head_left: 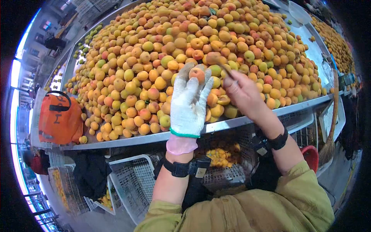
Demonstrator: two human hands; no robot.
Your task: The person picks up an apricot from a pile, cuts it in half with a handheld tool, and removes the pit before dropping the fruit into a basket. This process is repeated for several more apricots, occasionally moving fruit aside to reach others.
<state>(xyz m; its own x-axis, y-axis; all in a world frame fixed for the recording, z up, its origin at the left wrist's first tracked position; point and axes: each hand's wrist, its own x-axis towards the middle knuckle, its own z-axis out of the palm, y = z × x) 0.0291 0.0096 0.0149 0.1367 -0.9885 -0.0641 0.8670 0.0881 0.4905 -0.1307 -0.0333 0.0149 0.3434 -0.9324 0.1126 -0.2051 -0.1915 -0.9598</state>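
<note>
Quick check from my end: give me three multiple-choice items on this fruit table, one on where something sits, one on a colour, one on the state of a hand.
1. Where is the orange bag?
A. at the left end of the table
B. on top of the fruit heap
C. under the table

2. What colour is the glove on the left hand?
A. black
B. white
C. blue

3. What is the left hand doing?
A. resting flat on the table
B. hanging empty
C. holding one apricot at its fingertips

Answers: 1 A, the bag sits at the table's left end beside the apricot pile. 2 B, the knit glove is white with a green cuff. 3 C, the fingers close round a single fruit, while the bare right hand holds a thin tool.
</note>
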